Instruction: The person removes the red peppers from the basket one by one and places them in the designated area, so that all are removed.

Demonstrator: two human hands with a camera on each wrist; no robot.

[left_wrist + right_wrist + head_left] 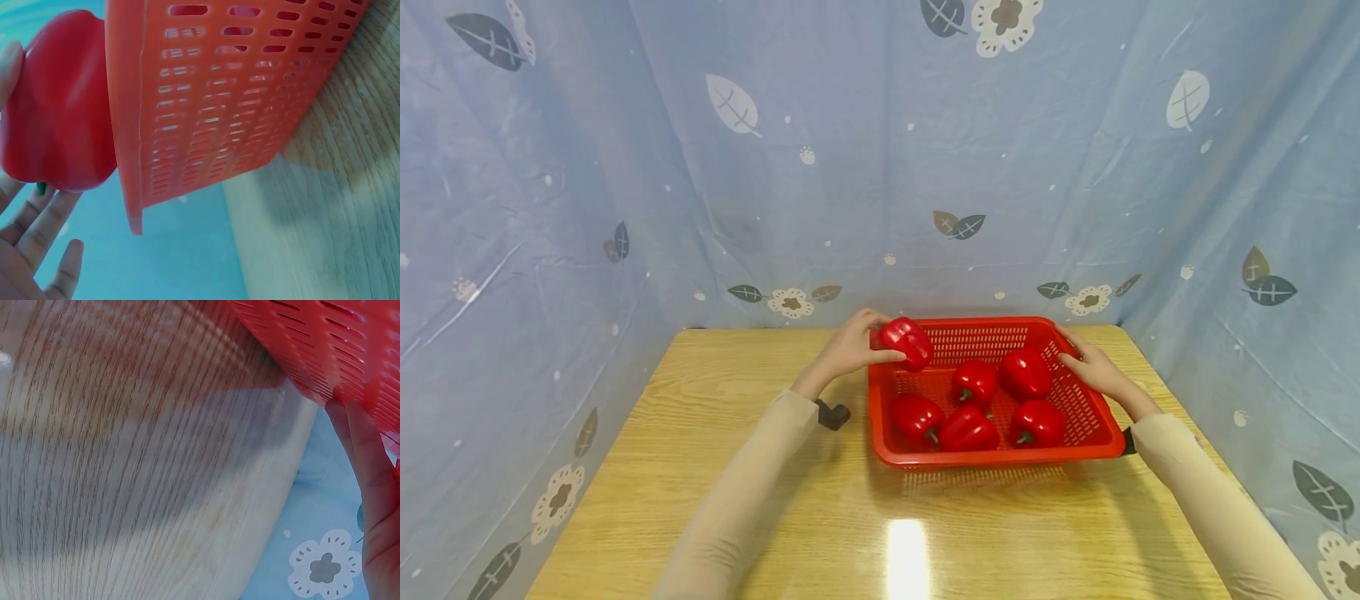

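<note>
Gleaming held pepper [908,342] (red; green-stemmed)

In the left wrist view, the red basket [209,106] hides one side of the held pepper [59,112] and is cropped at the top. The right wrist view cuts off part of the right grip [375,494]; the head view's bottom edge crops both sleeves [730,500].

I count six red peppers [974,382], one in my left hand [852,342] and five in one basket [1000,456], plus one table [737,392].
</note>
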